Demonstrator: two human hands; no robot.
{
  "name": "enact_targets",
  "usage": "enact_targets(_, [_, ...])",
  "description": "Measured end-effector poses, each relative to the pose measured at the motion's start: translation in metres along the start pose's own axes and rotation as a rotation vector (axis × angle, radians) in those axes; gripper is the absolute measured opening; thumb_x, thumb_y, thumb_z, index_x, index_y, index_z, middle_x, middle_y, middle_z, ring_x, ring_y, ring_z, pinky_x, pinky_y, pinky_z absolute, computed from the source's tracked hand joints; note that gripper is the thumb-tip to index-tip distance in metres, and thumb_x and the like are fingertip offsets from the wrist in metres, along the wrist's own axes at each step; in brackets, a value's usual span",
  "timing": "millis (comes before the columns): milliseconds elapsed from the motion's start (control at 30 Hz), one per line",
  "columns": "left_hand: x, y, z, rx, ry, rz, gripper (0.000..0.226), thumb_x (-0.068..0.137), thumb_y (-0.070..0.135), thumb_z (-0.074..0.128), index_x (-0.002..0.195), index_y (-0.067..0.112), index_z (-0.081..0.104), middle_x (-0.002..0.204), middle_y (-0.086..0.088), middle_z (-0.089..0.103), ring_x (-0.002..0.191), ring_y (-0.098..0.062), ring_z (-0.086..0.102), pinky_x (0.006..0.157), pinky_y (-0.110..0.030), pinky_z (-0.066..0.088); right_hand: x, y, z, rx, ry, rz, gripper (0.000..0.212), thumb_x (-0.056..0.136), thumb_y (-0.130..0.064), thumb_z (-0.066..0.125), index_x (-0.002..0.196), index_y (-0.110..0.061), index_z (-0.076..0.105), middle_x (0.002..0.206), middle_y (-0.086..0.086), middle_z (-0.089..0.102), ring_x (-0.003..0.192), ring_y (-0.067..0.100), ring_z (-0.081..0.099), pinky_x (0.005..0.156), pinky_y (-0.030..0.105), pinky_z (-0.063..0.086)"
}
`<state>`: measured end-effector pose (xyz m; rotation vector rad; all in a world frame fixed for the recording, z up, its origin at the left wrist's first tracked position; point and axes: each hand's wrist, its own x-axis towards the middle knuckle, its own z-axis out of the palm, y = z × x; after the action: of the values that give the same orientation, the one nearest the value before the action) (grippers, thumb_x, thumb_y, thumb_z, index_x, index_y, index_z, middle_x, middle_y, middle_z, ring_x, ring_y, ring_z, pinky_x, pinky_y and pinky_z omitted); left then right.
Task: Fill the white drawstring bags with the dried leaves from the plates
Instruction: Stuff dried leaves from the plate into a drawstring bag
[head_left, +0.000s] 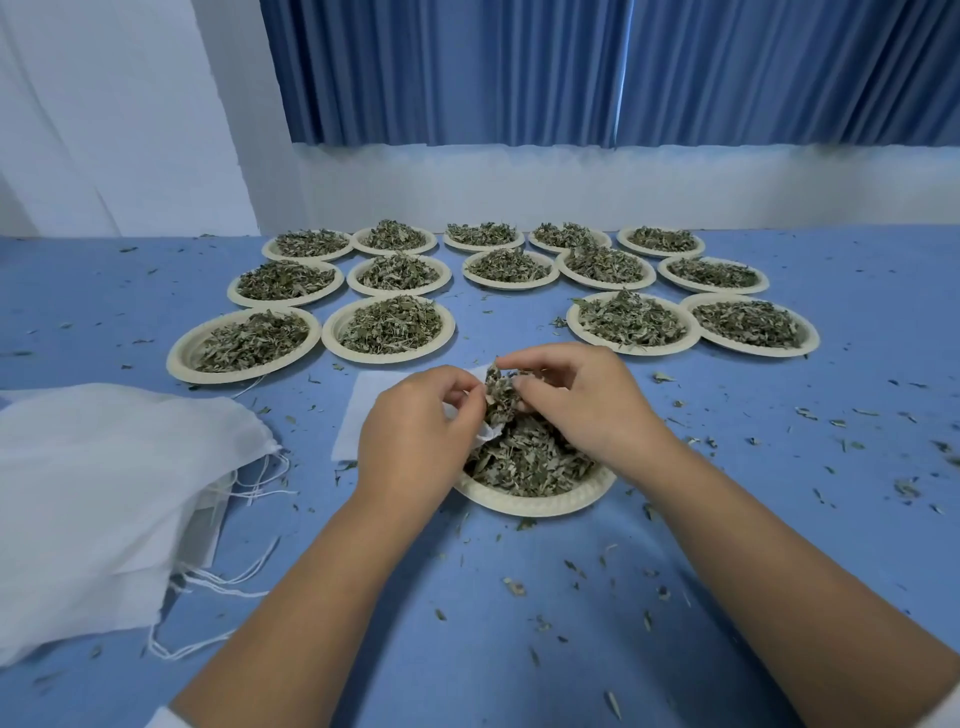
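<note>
Person seated at a blue table (519, 634), seen from above the forearms.

The left hand (415, 431) has its fingers curled and pinches the rim of a white drawstring bag (371, 410). The bag lies flat on the table just behind that hand, with its mouth turned towards the near plate (535, 503). The right hand (587, 400) has its fingertips drawn together and grips a clump of dried leaves (501, 395). It holds the clump at the bag's mouth, directly above the near plate. The two hands nearly meet there, and how far the clump has entered the bag cannot be told.

The near plate sits under both hands and carries a loose heap of leaves (524, 465). Part of its far side is hidden by the hands.

Behind it, fourteen further plates (388, 327) stand in three rows across the table, each heaped with leaves. The front row has a gap at its middle, in line with the near plate.

A stack of spare bags (104, 493) lies at the left edge of the table, with thin white drawstrings (249, 488) trailing from its right side.

Leaf fragments (514, 586) are scattered over the table, most thickly to the right and in front of the near plate.

A pleated blue curtain (467, 73) hangs above a white wall (623, 187) behind the table.
</note>
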<state>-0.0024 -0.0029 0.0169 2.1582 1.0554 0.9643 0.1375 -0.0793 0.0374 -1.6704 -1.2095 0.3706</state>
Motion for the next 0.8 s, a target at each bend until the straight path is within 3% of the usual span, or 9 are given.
enact_targets(133, [-0.001,0.001,0.001,-0.071,0.025,0.059,0.010,0.092,0.029,0.063,0.090,0.025,0.071,0.081,0.012,0.069,0.056,0.004,0.050,0.057,-0.022,0.037,-0.001,0.003,0.005,0.085,0.034,-0.003,0.023,0.083,-0.006,0.074,0.084,-0.028,0.065,0.083,0.003,0.068,0.071,0.019,0.069,0.074,0.032,0.057])
enact_targets(267, [-0.003,0.004,0.005,-0.133,-0.023,0.115,0.009,0.092,0.027,0.064,0.088,0.025,0.072,0.075,0.014,0.069,0.055,0.008,0.051,0.057,-0.018,0.036,-0.002,0.007,0.012,-0.083,0.104,-0.044,0.026,0.078,-0.008,0.075,0.074,-0.028,0.059,0.073,-0.010,0.063,0.061,0.002,0.057,0.061,0.013,0.047])
enact_targets(367, [-0.003,0.003,0.007,-0.181,-0.023,0.076,0.009,0.091,0.026,0.064,0.085,0.026,0.071,0.073,0.014,0.069,0.056,0.008,0.054,0.057,-0.018,0.038,-0.001,0.007,0.011,-0.022,0.085,0.017,0.020,0.080,-0.011,0.074,0.078,-0.026,0.061,0.079,-0.005,0.067,0.069,0.011,0.066,0.067,0.020,0.053])
enact_targets(467, [0.001,-0.001,0.006,-0.265,0.013,-0.024,0.009,0.091,0.028,0.065,0.084,0.030,0.070,0.075,0.012,0.070,0.060,0.003,0.059,0.061,-0.026,0.046,0.001,0.003,0.005,0.249,-0.026,0.136,0.011,0.089,-0.009,0.066,0.088,-0.020,0.070,0.092,0.003,0.074,0.079,0.014,0.073,0.077,0.025,0.058])
enact_targets(600, [0.004,-0.002,0.006,-0.407,0.014,-0.119,0.010,0.090,0.027,0.067,0.082,0.030,0.071,0.073,0.010,0.067,0.070,-0.009,0.063,0.078,-0.041,0.057,0.000,0.002,0.004,0.383,-0.064,0.117,0.016,0.088,0.002,0.067,0.087,-0.013,0.072,0.087,0.004,0.076,0.077,0.012,0.073,0.070,0.016,0.055])
enact_targets(700, [0.004,0.000,0.006,-0.525,-0.016,-0.105,0.011,0.091,0.023,0.067,0.081,0.027,0.072,0.069,0.013,0.065,0.071,-0.010,0.062,0.071,-0.032,0.059,-0.001,0.002,0.004,0.358,-0.033,0.117,0.015,0.079,-0.003,0.078,0.087,-0.013,0.069,0.084,0.000,0.073,0.076,0.011,0.070,0.073,0.022,0.056])
enact_targets(800, [0.004,0.001,0.006,-0.570,-0.026,-0.071,0.015,0.092,0.022,0.066,0.080,0.029,0.072,0.069,0.013,0.065,0.070,-0.006,0.061,0.064,-0.023,0.057,0.000,0.003,0.003,0.136,0.075,0.114,0.028,0.072,-0.023,0.085,0.089,-0.023,0.063,0.091,-0.011,0.066,0.083,0.004,0.063,0.076,0.020,0.052])
